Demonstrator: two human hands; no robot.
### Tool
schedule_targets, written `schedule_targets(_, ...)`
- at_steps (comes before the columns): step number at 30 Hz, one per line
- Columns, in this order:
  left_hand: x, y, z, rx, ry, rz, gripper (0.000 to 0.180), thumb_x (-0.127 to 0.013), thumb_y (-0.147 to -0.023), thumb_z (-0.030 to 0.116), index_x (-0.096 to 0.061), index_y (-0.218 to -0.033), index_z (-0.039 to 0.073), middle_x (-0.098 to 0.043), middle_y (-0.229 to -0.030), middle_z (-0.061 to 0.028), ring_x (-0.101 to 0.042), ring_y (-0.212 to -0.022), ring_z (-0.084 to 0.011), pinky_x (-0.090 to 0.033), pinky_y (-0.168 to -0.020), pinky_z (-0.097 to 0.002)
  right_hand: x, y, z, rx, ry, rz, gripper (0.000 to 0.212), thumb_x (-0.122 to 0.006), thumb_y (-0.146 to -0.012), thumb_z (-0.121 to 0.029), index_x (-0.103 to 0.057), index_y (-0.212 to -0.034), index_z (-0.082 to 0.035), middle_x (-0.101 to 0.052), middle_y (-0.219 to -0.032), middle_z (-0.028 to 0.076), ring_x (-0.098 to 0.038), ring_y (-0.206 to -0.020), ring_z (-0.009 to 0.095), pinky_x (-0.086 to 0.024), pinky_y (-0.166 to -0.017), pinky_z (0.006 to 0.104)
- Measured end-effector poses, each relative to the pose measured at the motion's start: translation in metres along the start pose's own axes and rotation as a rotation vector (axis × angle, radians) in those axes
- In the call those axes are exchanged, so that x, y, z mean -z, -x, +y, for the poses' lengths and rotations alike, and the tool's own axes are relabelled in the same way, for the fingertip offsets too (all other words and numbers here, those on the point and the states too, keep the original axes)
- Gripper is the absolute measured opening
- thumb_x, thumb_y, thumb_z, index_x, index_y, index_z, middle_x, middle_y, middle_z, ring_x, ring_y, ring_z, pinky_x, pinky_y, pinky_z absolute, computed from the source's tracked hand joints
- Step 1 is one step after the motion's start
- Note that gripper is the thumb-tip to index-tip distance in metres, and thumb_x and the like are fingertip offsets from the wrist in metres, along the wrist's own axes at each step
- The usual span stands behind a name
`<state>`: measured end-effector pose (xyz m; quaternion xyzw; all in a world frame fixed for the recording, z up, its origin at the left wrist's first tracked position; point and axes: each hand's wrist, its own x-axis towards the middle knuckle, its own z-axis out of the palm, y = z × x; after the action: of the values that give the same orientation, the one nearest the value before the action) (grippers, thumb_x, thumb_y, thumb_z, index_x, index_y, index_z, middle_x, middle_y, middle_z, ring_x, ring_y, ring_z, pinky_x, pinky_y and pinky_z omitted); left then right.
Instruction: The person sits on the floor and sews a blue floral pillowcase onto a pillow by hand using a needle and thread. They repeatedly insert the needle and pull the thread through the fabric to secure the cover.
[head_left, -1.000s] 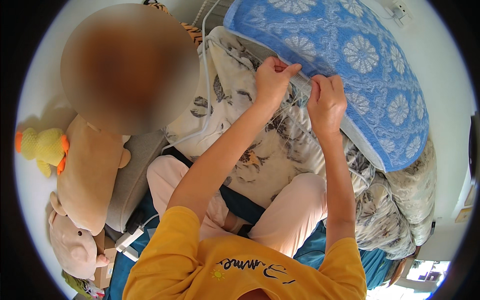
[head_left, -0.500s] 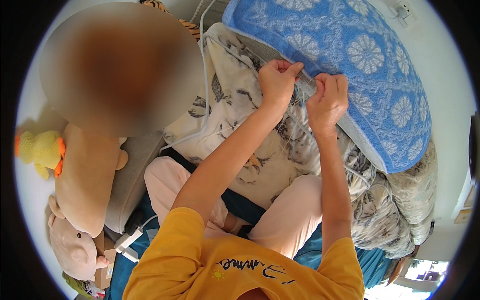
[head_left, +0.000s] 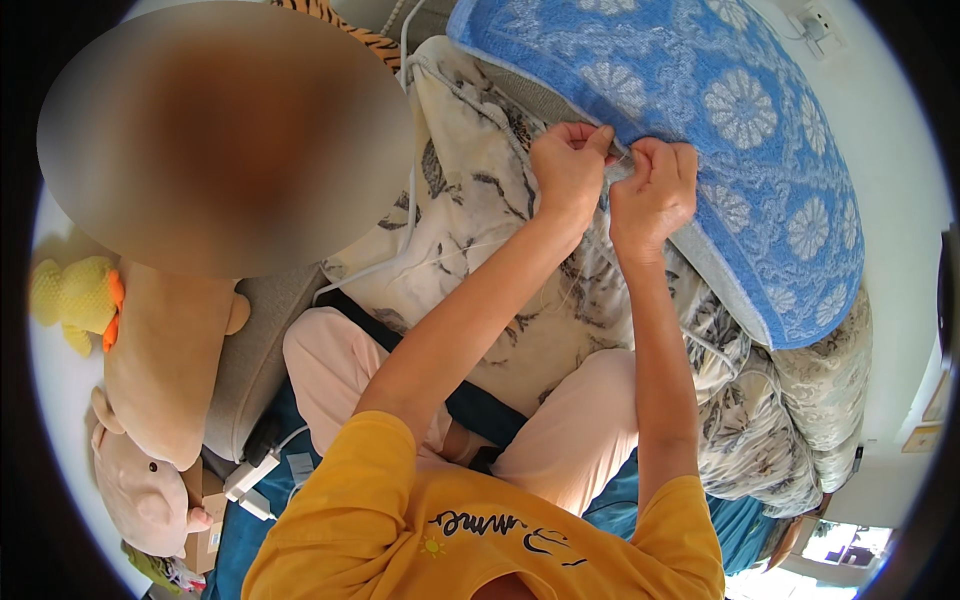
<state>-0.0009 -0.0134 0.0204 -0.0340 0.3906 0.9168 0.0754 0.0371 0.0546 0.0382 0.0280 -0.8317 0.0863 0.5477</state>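
Note:
A blue towel [head_left: 780,175] with white flower patterns lies over a grey cloth-covered pad [head_left: 715,265], whose edge shows under the towel's near side. My left hand [head_left: 572,172] is closed, thumb and forefinger pinching the towel's edge. Close beside it on the right, my right hand [head_left: 655,195] pinches the same edge, its fingers bent. The fingertips are a small gap apart, and any small item between them is hidden. Thin pale threads run over the cream patterned blanket [head_left: 490,300] below my hands.
A white cable [head_left: 412,200] runs down the blanket's left side. Plush toys, including a yellow duck [head_left: 85,295] and a pink one [head_left: 140,490], lie at the left beside a grey cushion [head_left: 265,350]. A white power strip [head_left: 250,475] rests near my left knee. Folded bedding [head_left: 765,435] is heaped at the right.
My left hand has shifted slightly right and down, closer to my right hand. Both hands still pinch the towel's edge, and the view has shifted a little.

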Motion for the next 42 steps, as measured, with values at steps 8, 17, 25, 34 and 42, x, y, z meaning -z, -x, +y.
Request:
schedule_targets(8, 0.008, -0.002, 0.000, 0.071, 0.128, -0.081, 0.013, -0.068, -0.088, 0.006, -0.060, -0.086, -0.004, -0.060, -0.077, -0.0067, -0.059, -0.069, -0.0141, -0.057, -0.067, -0.0289, 0.004, 0.001, -0.002, -0.016, -0.011, -0.010, 0.023, -0.059, -0.062, 0.015, -0.061, -0.077, -0.003, -0.051, -0.077, 0.009, -0.055, -0.065, 0.029, -0.044, -0.054, 0.0362)
schedule_targets(17, 0.013, -0.003, 0.008, 0.174, 0.149, -0.106, 0.015, -0.069, -0.087, 0.008, -0.058, -0.088, -0.004, -0.058, -0.077, -0.0064, -0.058, -0.068, -0.0147, -0.060, -0.070, -0.0315, 0.010, 0.003, -0.004, -0.050, -0.035, -0.007, 0.023, -0.059, -0.064, 0.015, -0.062, -0.079, -0.002, -0.052, -0.078, 0.009, -0.056, -0.067, 0.028, -0.045, -0.056, 0.0347)
schedule_targets(25, 0.009, -0.010, 0.015, 0.297, 0.103, -0.116, 0.015, -0.067, -0.087, 0.006, -0.058, -0.086, -0.005, -0.055, -0.076, -0.0072, -0.054, -0.066, -0.0154, -0.062, -0.066, -0.0362, 0.005, 0.001, -0.001, -0.045, -0.053, 0.005, 0.019, -0.059, -0.067, 0.013, -0.062, -0.078, -0.003, -0.053, -0.078, 0.009, -0.055, -0.066, 0.027, -0.044, -0.057, 0.0348)
schedule_targets(34, 0.008, -0.009, 0.013, 0.312, 0.094, -0.127, 0.016, -0.068, -0.087, 0.006, -0.058, -0.090, -0.007, -0.058, -0.080, -0.0083, -0.056, -0.070, -0.0158, -0.061, -0.066, -0.0332, -0.003, 0.000, -0.001, -0.034, 0.011, 0.023, 0.022, -0.062, -0.061, 0.011, -0.062, -0.077, -0.005, -0.053, -0.076, 0.008, -0.056, -0.066, 0.026, -0.045, -0.056, 0.0345)
schedule_targets(42, 0.007, -0.005, 0.003, 0.330, 0.277, -0.137, 0.013, -0.066, -0.088, 0.004, -0.058, -0.088, -0.006, -0.059, -0.082, -0.0087, -0.058, -0.071, -0.0160, -0.059, -0.072, -0.0307, 0.001, 0.002, -0.005, 0.011, 0.191, -0.010, 0.023, -0.065, -0.061, 0.002, -0.064, -0.081, -0.010, -0.057, -0.083, 0.004, -0.059, -0.072, 0.024, -0.048, -0.057, 0.0345)
